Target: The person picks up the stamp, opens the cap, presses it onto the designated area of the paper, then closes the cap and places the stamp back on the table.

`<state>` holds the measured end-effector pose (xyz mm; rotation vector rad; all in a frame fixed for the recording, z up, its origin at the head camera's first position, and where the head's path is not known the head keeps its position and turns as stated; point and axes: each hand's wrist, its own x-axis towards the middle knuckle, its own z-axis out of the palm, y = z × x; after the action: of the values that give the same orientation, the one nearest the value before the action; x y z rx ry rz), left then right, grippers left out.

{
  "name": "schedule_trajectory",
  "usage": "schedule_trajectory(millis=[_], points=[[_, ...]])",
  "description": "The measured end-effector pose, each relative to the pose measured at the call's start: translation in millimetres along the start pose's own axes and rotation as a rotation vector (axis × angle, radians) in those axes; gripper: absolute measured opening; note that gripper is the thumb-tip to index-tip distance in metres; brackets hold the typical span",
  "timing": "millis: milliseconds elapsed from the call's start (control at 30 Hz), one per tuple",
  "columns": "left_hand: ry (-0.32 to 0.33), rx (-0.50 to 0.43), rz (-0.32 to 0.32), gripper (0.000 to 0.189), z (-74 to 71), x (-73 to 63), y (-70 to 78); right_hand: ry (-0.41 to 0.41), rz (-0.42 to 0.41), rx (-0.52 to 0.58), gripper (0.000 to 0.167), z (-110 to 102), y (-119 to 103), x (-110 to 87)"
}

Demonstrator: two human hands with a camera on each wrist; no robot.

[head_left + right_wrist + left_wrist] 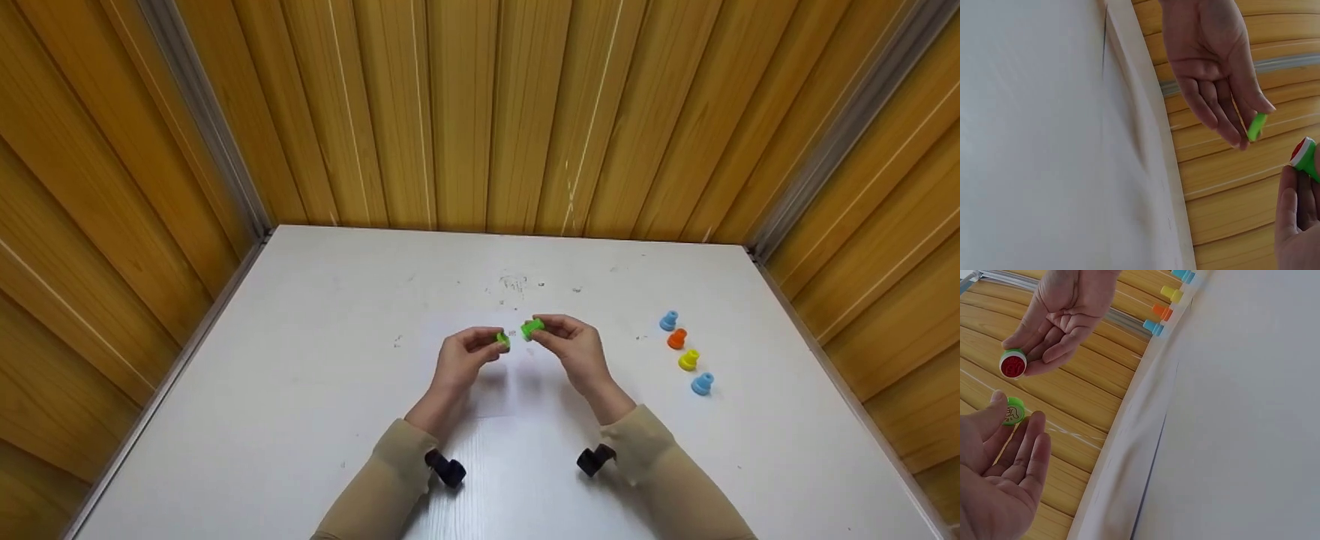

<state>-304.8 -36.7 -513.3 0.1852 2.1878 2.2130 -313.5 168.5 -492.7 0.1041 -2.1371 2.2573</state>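
Observation:
Over the middle of the white table, my left hand (459,364) pinches a small green cap (503,343) between thumb and fingers. A line drawing marks the cap's round face in the left wrist view. My right hand (583,354) pinches a green stamp (532,328) by its body. Its red stamping face (1013,367), ringed in white, is bare and points toward the left hand's side. A short gap separates stamp and cap. Both hands are raised above the tabletop, and their shadows fall below them.
To the right, a blue stamp (668,321), an orange stamp (677,339), a yellow stamp (688,360) and another blue stamp (703,384) stand in a slanting row on the table (300,322). Wood-look panels (480,112) enclose the back and sides. Dark smudges mark the tabletop.

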Motion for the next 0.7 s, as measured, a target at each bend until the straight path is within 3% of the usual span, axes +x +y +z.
schedule_trajectory(millis=[200, 700], points=[[-0.057, 0.012, 0.031, 0.028, 4.5, -2.4, -2.2, -0.014, -0.014, 0.006, 0.031, 10, 8, -8.1], [-0.038, 0.008, 0.036, 0.027, 7.7, -5.0, -2.5, -0.010, -0.029, -0.025, 0.029, 14, 18, -10.4]])
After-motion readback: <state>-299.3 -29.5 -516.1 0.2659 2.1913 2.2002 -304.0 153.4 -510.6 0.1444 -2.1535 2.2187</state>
